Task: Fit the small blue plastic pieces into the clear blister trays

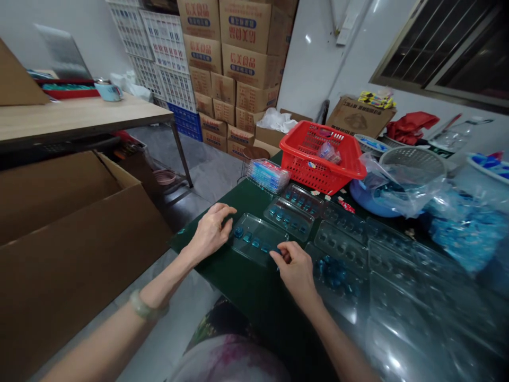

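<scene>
Head view shows a clear plastic blister tray (254,239) lying on a dark green tabletop (222,270), between the person's hands, with small blue pieces (254,242) sitting in some of its hollows. Two more trays (296,209) just beyond it hold blue pieces as well, so part of the row is stocked. The trays to the right (342,246) look mostly bare, though glare makes that hard to judge, and a loose heap of blue pieces (334,276) lies in one beside the right hand.

The left hand (210,231) is half curled, its fingertips touching the tray's left edge. The right hand (296,268) is drawn in to a loose pinch at the tray's near corner; whether it has a piece between its fingers, I cannot tell.

Farther off stand a red plastic basket (318,159), a stack of packed trays (268,176) and a clear bag of blue items (465,228).
</scene>
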